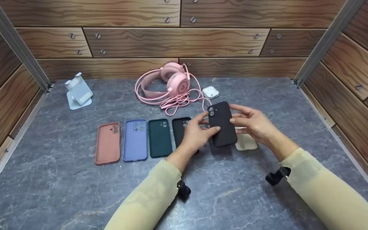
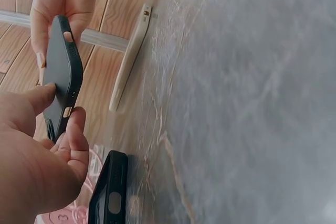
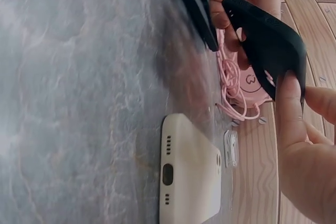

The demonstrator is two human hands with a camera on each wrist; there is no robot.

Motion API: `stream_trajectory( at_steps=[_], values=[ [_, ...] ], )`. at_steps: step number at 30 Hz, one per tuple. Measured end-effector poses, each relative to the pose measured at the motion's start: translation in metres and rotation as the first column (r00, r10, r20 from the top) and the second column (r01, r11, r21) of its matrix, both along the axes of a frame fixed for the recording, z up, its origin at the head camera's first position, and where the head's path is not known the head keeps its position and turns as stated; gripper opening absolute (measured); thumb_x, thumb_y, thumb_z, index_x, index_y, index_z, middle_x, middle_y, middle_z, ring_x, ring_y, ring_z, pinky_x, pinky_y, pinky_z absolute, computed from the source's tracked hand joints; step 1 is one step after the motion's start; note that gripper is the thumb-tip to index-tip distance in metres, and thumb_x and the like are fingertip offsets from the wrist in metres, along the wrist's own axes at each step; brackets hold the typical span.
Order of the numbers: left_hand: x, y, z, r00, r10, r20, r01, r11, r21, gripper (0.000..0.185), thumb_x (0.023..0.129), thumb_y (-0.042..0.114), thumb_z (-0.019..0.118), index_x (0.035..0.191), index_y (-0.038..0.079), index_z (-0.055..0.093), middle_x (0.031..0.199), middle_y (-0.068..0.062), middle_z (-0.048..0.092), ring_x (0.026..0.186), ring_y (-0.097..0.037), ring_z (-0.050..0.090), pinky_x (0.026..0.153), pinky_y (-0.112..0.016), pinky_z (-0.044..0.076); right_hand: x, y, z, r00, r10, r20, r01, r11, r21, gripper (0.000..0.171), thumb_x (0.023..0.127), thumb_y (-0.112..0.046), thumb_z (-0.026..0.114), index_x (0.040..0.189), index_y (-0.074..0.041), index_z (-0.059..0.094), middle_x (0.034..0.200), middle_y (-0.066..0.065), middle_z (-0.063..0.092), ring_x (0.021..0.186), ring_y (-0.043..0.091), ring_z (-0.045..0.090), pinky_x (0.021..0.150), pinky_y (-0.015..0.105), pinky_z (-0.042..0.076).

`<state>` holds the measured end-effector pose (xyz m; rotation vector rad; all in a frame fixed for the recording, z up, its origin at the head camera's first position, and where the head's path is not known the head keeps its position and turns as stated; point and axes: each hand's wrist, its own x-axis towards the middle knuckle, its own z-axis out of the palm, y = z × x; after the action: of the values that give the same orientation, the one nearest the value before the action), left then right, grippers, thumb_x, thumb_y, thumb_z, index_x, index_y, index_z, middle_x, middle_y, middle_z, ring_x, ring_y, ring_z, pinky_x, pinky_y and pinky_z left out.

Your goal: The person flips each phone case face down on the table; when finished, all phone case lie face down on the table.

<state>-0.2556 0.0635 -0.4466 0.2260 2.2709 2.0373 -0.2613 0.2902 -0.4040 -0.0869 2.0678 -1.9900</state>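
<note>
Both sleeves reach in over the grey desk. Left hand and right hand each have a pinching grip, fingers curled, on the black phone case, held above the desk. Beneath it lies a beige case; leftward sit black, green, lilac and salmon cases.

The pink over-ear headphones carry a round emblem on the earcup, too small to read. I can read no other writing anywhere.
</note>
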Motion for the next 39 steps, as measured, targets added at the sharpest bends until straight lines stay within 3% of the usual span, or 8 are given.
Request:
stream_trajectory(
  at_steps=[14, 22, 30, 34, 39],
  values=[
    [-0.001, -0.002, -0.003, 0.999, 0.015, -0.033, -0.017, 0.998, -0.068, 0.068, 0.089, 0.012, 0.087, 0.151, 0.005, 0.058, 0.109, -0.009, 0.070, 0.084, -0.015, 0.070, 0.074, -0.027, 0.058, -0.001, -0.001, -0.010, 0.999, -0.001, -0.038, 0.007, 0.987, 0.161, 0.064, 0.100, 0.001, 0.070, 0.158, 0.002, 0.045, 0.115, 0.008, 0.072, 0.097, 0.015, 0.074, 0.080, 0.036, 0.063],
    [-0.001, -0.004, -0.005, 1.000, 0.004, -0.013, -0.005, 0.993, -0.119, 0.067, 0.091, 0.018, 0.087, 0.151, 0.007, 0.060, 0.106, -0.007, 0.070, 0.092, -0.016, 0.066, 0.076, -0.028, 0.056, -0.003, 0.001, -0.017, 0.999, 0.009, -0.037, -0.001, 0.979, 0.203, 0.065, 0.098, 0.004, 0.070, 0.157, 0.006, 0.044, 0.116, 0.013, 0.068, 0.092, 0.016, 0.074, 0.080, 0.037, 0.063],
    [-0.004, -0.005, -0.009, 1.000, -0.005, -0.019, 0.002, 0.984, -0.177, 0.066, 0.090, 0.019, 0.087, 0.149, 0.007, 0.061, 0.102, -0.006, 0.069, 0.089, -0.016, 0.063, 0.076, -0.027, 0.053, -0.005, 0.002, -0.021, 0.997, 0.022, -0.072, 0.000, 0.953, 0.302, 0.064, 0.095, -0.002, 0.075, 0.154, 0.004, 0.051, 0.119, 0.018, 0.072, 0.088, 0.012, 0.069, 0.069, 0.025, 0.057],
    [-0.005, -0.005, -0.011, 1.000, -0.008, -0.023, 0.003, 0.977, -0.214, 0.065, 0.090, 0.020, 0.087, 0.149, 0.008, 0.061, 0.101, -0.004, 0.069, 0.089, -0.015, 0.062, 0.077, -0.028, 0.053, -0.005, 0.002, -0.023, 0.996, 0.026, -0.081, 0.004, 0.936, 0.353, 0.064, 0.094, -0.006, 0.078, 0.153, 0.001, 0.054, 0.119, 0.019, 0.073, 0.090, 0.013, 0.069, 0.069, 0.024, 0.055],
    [-0.006, -0.006, -0.014, 1.000, -0.016, -0.021, 0.010, 0.973, -0.231, 0.064, 0.090, 0.019, 0.087, 0.148, 0.007, 0.062, 0.099, -0.004, 0.068, 0.088, -0.015, 0.062, 0.076, -0.028, 0.053, -0.006, 0.001, -0.027, 0.997, 0.037, -0.071, -0.009, 0.934, 0.358, 0.064, 0.093, -0.006, 0.079, 0.152, 0.001, 0.055, 0.119, 0.021, 0.074, 0.087, 0.016, 0.071, 0.063, 0.025, 0.053]
  ],
)
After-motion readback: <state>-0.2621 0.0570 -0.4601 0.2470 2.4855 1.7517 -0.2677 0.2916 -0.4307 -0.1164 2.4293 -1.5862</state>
